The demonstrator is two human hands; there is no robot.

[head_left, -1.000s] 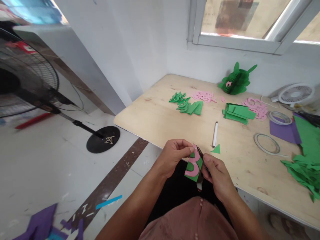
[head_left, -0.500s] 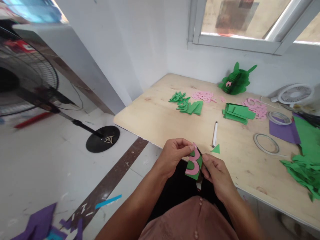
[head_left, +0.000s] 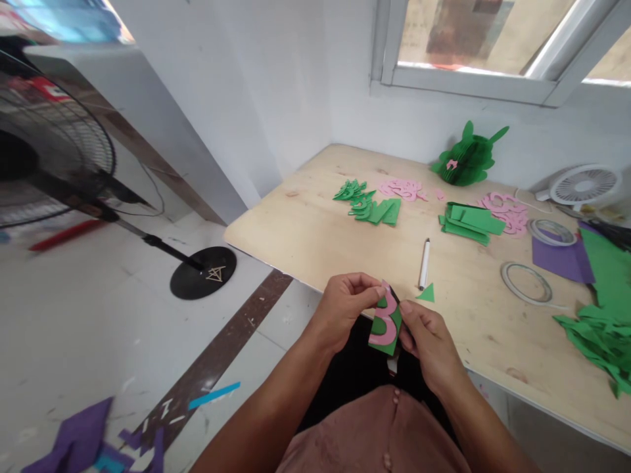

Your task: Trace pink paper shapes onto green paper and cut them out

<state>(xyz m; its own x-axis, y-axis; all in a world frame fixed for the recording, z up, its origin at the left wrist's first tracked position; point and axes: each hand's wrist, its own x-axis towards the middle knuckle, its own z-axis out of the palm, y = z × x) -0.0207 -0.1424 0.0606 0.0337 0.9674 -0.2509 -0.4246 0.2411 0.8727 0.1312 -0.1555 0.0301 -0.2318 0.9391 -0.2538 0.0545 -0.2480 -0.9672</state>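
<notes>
Over the table's near edge, my left hand pinches the top of a green paper piece that carries a pink paper figure 3. My right hand is closed at the piece's right edge, around what look like scissors. Only a dark blade shows beside the paper; the handles are hidden in the fingers. On the table just beyond lie a small green paper triangle and a white pen.
Green cut-outs, pink cut-outs and stacked green strips lie farther back. A green paper figure stands by the wall. Tape rolls, green scraps and a small white fan are right. A floor fan stands left.
The green piece with the pink 3 has shifted and turned slightly to the right. Both hands keep nearly the same place and grip.
</notes>
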